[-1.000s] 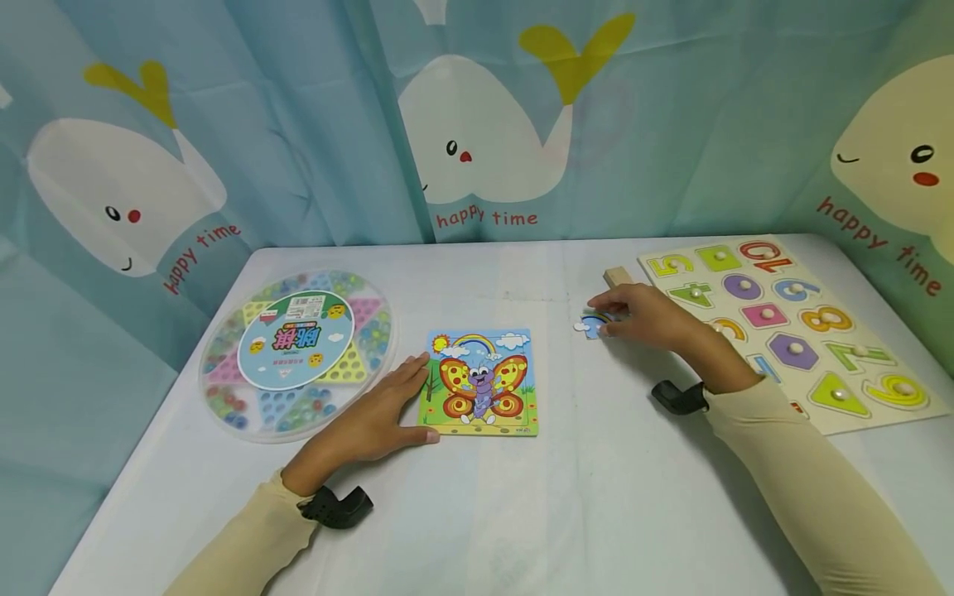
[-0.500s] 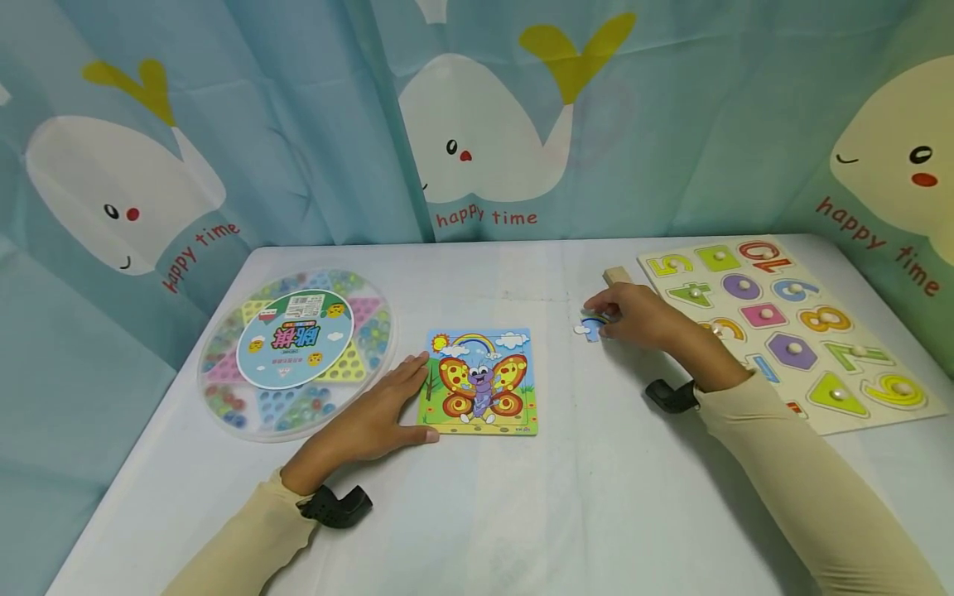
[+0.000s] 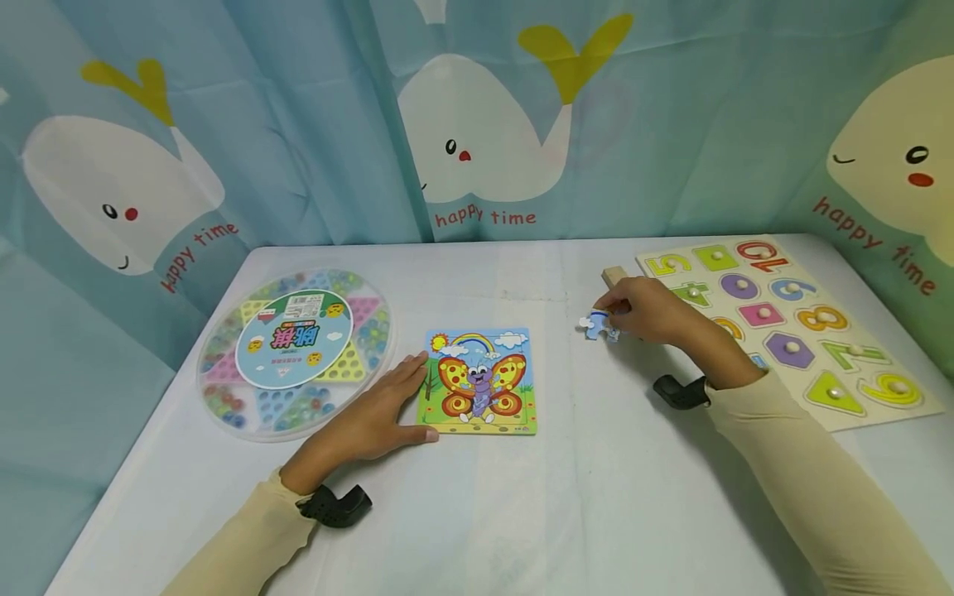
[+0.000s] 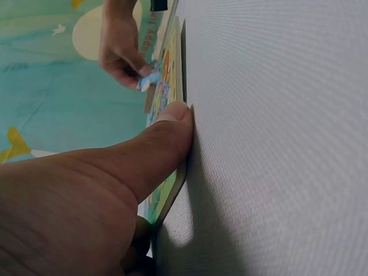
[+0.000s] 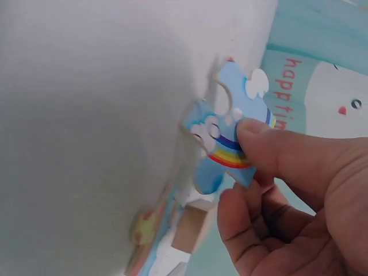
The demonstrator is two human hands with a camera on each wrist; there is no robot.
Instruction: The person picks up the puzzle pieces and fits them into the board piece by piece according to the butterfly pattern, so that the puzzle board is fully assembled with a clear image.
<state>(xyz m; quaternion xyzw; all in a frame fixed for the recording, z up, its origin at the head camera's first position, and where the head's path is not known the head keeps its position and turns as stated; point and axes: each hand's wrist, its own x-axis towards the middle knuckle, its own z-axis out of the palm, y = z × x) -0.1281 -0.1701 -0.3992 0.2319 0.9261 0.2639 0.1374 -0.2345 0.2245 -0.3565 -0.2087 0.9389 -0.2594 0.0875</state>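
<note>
A square butterfly jigsaw puzzle (image 3: 480,381) lies flat near the middle of the table. My left hand (image 3: 373,422) rests at its left side, fingers extended along the edge and thumb at the near-left corner. In the left wrist view, the thumb (image 4: 158,144) touches the puzzle's rim. To the right, my right hand (image 3: 647,310) pinches blue jigsaw pieces (image 3: 595,324) between thumb and fingers. The right wrist view shows a piece with a rainbow (image 5: 227,149) overlapping another with a white cloud (image 5: 238,86). The fingers hide part of both.
A round marble game board (image 3: 294,339) with a clear cover lies at the left. A knobbed number-and-shape board (image 3: 792,352) lies at the right, partly behind the right arm. One small wooden block (image 3: 614,276) sits beyond the right hand. A whale-print curtain (image 3: 484,132) hangs behind the table.
My right hand has shifted slightly to the right and turned the jigsaw pieces, so a second piece's edge shows below the fingers. The left hand and butterfly puzzle have stayed in place.
</note>
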